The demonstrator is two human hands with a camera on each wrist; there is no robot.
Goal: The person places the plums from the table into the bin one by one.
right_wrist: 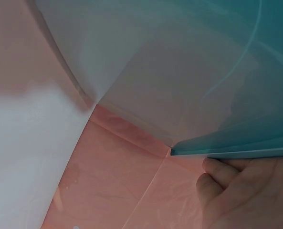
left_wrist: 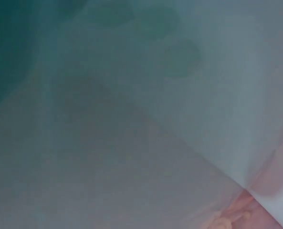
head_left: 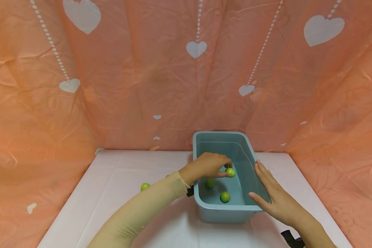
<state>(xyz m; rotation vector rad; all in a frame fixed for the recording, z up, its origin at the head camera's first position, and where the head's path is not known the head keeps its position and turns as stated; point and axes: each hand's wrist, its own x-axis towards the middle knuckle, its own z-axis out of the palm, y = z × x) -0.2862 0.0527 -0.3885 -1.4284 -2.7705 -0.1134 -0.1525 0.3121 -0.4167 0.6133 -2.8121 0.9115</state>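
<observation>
A blue-grey plastic tub (head_left: 223,133) stands on the white table (head_left: 124,172). My left hand (head_left: 228,169) reaches over its left rim and pinches a small green ball (head_left: 230,172) just above the tub floor. Two more green balls (head_left: 209,183) (head_left: 225,197) lie inside the tub. My right hand (head_left: 261,187) rests flat with straight fingers against the tub's right wall and rim. In the right wrist view its fingers (right_wrist: 227,188) lie under the tub's edge (right_wrist: 236,151). The left wrist view is a blur of the tub wall (left_wrist: 131,119).
Another green ball (head_left: 145,186) lies on the table left of the tub, beside my left forearm. An orange cloth with white hearts (head_left: 161,79) walls in the table at the back and both sides. A dark strap (head_left: 292,237) sits at my right wrist.
</observation>
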